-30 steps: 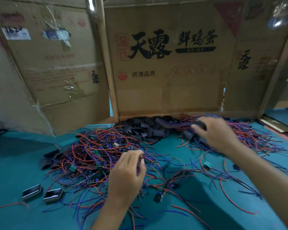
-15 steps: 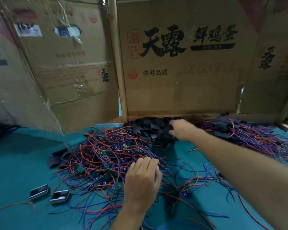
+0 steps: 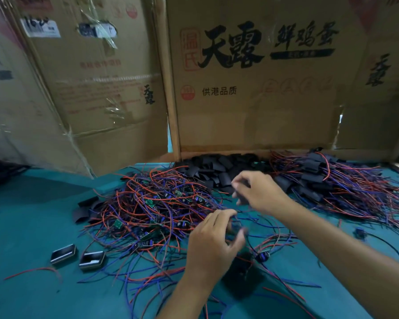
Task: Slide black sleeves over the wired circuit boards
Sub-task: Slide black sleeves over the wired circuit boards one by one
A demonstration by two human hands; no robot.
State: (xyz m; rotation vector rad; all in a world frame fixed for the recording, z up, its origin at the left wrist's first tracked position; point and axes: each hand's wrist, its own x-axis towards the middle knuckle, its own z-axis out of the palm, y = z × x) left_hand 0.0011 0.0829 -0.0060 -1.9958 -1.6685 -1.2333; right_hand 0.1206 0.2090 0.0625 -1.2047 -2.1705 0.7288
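A tangle of red and blue wired circuit boards (image 3: 157, 203) lies on the teal table, left of centre. Behind it is a heap of loose black sleeves (image 3: 212, 169) against the cardboard wall. At the right sits a pile of boards wearing black sleeves (image 3: 327, 183). My left hand (image 3: 214, 240) is curled round a wired board at the tangle's right edge. My right hand (image 3: 258, 192) is just above it, fingers pinching a black sleeve that is blurred and partly hidden. The two hands are close together, a short gap apart.
Cardboard box walls (image 3: 240, 100) close off the back of the table. Two small dark rectangular parts (image 3: 77, 256) lie at the front left. A few flat black sleeves (image 3: 85, 208) lie left of the tangle. A stray black part (image 3: 359, 233) sits at the right.
My right hand has pulled back from the black sleeve heap toward my left hand, now pinching a sleeve. My left hand has lifted slightly off the tangle with a board.
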